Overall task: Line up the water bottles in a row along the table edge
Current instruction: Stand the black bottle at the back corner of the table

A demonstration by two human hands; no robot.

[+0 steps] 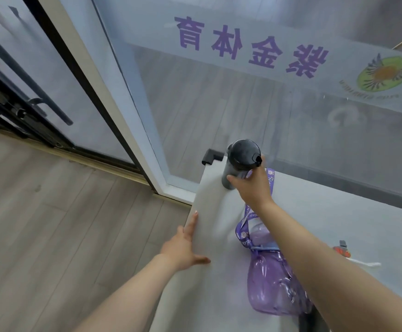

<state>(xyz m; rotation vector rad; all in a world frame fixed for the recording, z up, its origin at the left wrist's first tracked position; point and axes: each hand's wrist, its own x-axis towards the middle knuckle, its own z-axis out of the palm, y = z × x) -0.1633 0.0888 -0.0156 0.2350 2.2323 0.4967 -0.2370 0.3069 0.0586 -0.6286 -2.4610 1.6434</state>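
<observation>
Grey wood-look flooring (51,224) runs up to a glass partition (219,104) carrying four mirrored purple characters and one round green-and-purple emblem. One pale grey table (214,212) stands against the glass, with one black corner guard (211,156) fitted on its far corner.

Bottles counted on the table: two in clear view. One dark grey bottle (240,161) with a black flip lid stands upright near the far corner, close to the table's left edge. One translucent purple bottle (274,283) sits nearer the camera, further in from that edge; one purple printed strap (247,219) runs from it towards the dark bottle. The two bottles are apart, not touching. Whether the purple bottle is upright cannot be told from this angle, and the right forearm covers part of it.

Hands: two, both bare. The right hand (252,188) is closed around the lower body of the dark grey bottle, thumb on its near side, fingers wrapped behind. The left hand (185,245) lies flat and open at the table's left edge, fingers spread, gripping nothing, thumb resting on the tabletop.

Other items: one small object with a red part and a grey cap (342,249) lies on the table to the right; too small to identify. A further pale purple item shows at the lower right border, cut off.
</observation>
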